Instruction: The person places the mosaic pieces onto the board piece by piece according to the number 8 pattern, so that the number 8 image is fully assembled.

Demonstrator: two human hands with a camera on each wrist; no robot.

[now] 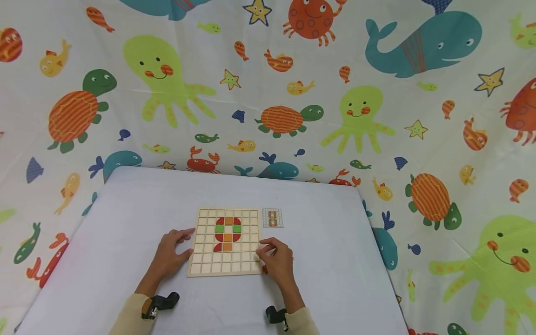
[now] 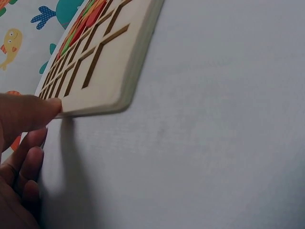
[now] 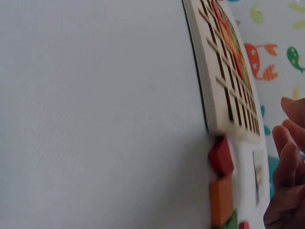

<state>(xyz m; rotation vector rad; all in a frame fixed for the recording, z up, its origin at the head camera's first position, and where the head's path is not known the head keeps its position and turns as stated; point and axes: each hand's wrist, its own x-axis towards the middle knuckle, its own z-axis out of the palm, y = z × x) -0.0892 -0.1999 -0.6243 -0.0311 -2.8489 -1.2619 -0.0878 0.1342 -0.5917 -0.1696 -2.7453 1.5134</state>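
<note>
A square wooden grid board (image 1: 209,268) lies on the white table, with red, orange and green tiles (image 1: 228,237) set in it as a ring with a stem. At the board's left side is my left hand (image 1: 169,253), its thumb (image 2: 47,109) touching the edge and its fingers loosely bent. My right hand (image 1: 276,260) hovers by the right edge with bent, parted fingers; nothing shows between them. Beneath it, beside the board, sit a loose red block (image 3: 221,156), an orange block (image 3: 221,201) and a partly cut-off green block (image 3: 231,222). In the head view, the right hand mostly hides these blocks.
A small card (image 1: 272,217) with a printed grid pattern lies at the board's upper right. Behind the white table (image 1: 335,242) hangs a curtain (image 1: 234,107) with sea animals. Black wrist cameras (image 1: 165,302) sit at both sleeves.
</note>
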